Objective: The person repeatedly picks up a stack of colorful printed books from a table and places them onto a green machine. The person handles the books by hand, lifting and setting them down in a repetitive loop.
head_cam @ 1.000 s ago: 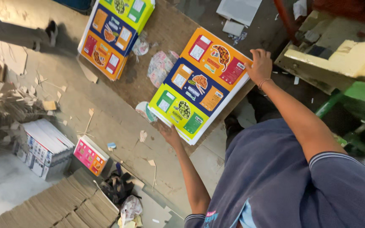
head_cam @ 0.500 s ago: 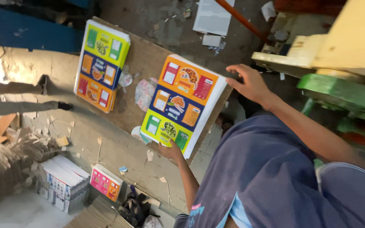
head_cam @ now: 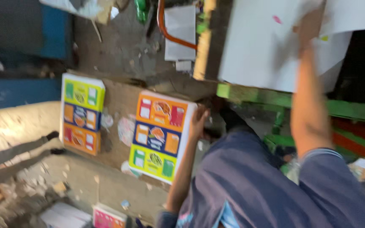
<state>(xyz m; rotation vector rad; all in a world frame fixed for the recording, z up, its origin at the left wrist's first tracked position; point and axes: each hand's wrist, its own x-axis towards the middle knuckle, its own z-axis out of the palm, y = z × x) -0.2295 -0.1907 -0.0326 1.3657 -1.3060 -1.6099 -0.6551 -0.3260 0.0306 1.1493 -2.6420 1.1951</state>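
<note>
Head view, looking down past a dark blue shirt (head_cam: 250, 185). Left hand (head_cam: 199, 122) resting against the right edge of a stack of printed sheets (head_cam: 159, 135), fingers curled loosely at that edge, touching rather than pinching as far as the blur allows. Right hand (head_cam: 311, 27) raised toward one o'clock, pressed to a large white sheet (head_cam: 267, 50); whether the fingers close around its edge cannot be told, the hand being smeared by motion. Printed stack lying flat on a brown board serving as table (head_cam: 117, 97), near centre of frame, top sheet showing three coloured panels: orange, dark blue, yellow-green. Second stack (head_cam: 82, 113) of the same kind at nine o'clock from the first, well apart, panels in reverse order. Judged light per sheet but weighty as a stack, stiff enough to lie flat, probably glossy and apt to slide (corners liable to bend); best taken at two opposite edges, thumbs on top, or squared up from the side before lifting. White sheet likely thin and floppy, wanting support at its far edge. Counts: two printed stacks on the board, three panels on each top sheet, one large white sheet aloft, one pink-covered stack (head_cam: 108, 217) and one pale bundle (head_cam: 64, 215) on the floor near seven o'clock, one green machine frame (head_cam: 300, 105) toward three o'clock.
</note>
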